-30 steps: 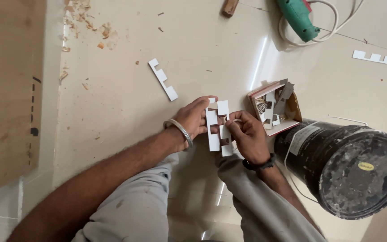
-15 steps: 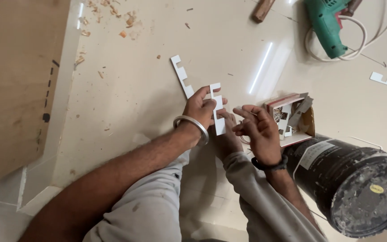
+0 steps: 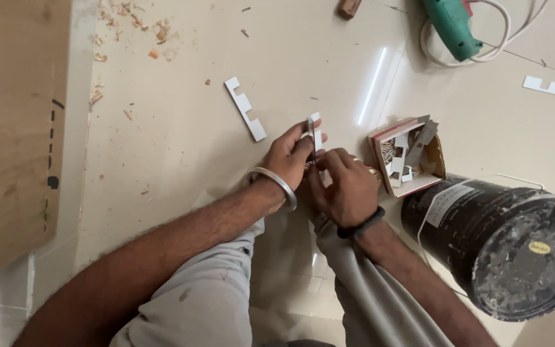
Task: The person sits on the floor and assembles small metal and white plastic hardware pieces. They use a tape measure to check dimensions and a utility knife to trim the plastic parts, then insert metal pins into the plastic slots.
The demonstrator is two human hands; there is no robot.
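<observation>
Head view, white notched strip (image 3: 316, 132) upright, edge-on

Small box (image 3: 408, 160) lies between hands and bucket (image 3: 509, 244).

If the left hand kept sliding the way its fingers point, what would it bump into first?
Probably nothing soon. The left hand points up and right, holding a white notched strip. Beyond it the floor looks bare; the green drill lies farther, off to the right.
</observation>
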